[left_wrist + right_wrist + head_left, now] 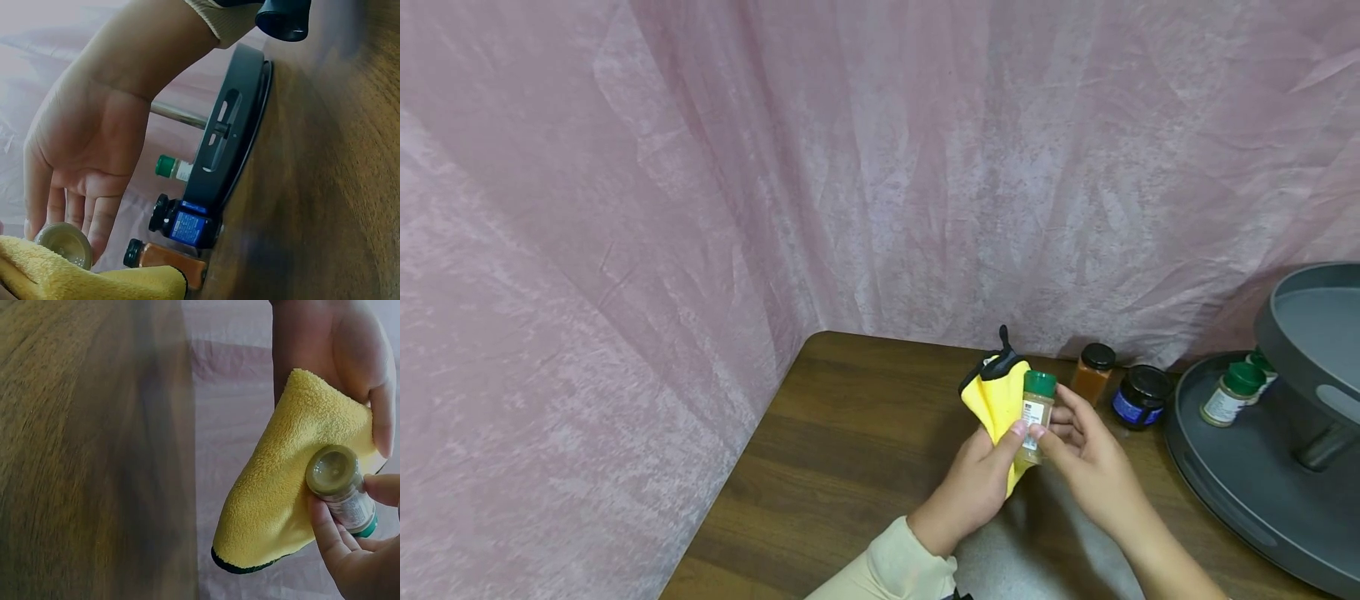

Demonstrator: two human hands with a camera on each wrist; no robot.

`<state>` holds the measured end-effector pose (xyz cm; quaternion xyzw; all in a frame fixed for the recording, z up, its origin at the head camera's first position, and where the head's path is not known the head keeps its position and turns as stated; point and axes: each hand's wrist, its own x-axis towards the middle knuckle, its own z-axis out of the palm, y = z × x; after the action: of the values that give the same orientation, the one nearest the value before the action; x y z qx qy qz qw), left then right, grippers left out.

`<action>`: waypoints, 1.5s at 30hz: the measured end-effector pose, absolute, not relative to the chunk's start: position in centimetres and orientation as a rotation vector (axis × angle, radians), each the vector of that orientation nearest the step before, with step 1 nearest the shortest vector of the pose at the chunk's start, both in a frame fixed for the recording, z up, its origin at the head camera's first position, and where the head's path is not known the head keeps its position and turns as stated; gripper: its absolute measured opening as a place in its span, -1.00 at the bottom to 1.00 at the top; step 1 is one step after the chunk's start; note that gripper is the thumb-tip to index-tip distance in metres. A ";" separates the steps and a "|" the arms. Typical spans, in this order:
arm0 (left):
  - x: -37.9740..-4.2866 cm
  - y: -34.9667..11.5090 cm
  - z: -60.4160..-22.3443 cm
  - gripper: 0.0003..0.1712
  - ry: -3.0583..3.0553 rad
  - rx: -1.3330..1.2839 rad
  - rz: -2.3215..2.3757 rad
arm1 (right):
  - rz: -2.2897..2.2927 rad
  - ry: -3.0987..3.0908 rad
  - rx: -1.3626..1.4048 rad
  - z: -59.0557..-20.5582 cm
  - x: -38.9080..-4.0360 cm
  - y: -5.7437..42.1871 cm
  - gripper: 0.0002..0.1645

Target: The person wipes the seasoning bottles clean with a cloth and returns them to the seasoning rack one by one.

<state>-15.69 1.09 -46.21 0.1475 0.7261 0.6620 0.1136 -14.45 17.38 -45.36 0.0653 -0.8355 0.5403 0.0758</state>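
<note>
Above the table, my right hand (1093,458) pinches a clear spice jar (1032,429) with a green lid and white label between thumb and fingers. My left hand (976,479) holds a yellow cloth (996,400) with black trim and a black hanging loop. The cloth lies against the jar's left side, and the left thumb reaches the label. In the right wrist view the base of the jar (332,470) faces the camera, the yellow cloth (275,494) behind it. Part of the cloth (37,269) covers the jar's side in the left wrist view.
Behind the hands stand an orange-brown spice jar (1090,375) with a black lid and a dark jar (1141,398) with a blue label. A grey two-tier round stand (1202,492) at right bears two green-lidded jars (1231,396). Pink curtain (925,167) hangs behind the wooden table (820,433).
</note>
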 end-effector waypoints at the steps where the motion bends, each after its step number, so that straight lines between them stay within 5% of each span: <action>1: -15.6 1.2 -46.2 -0.55 2.136 0.444 1.935 | 1.620 -2.500 0.196 -45.4 -14.5 17.4 -0.19; 24: -16.1 0.7 -46.3 -0.50 2.048 0.313 2.098 | 1.452 -2.559 0.405 -45.6 -13.2 16.0 -0.24; 45: -15.7 1.3 -46.6 -0.57 2.100 0.481 1.968 | 1.507 -2.445 0.253 -45.8 -14.2 17.0 -0.22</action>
<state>-15.73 1.35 -46.63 0.1637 0.7153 0.6701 0.1116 -14.22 17.02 -45.80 0.0871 -0.8410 0.5182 0.1287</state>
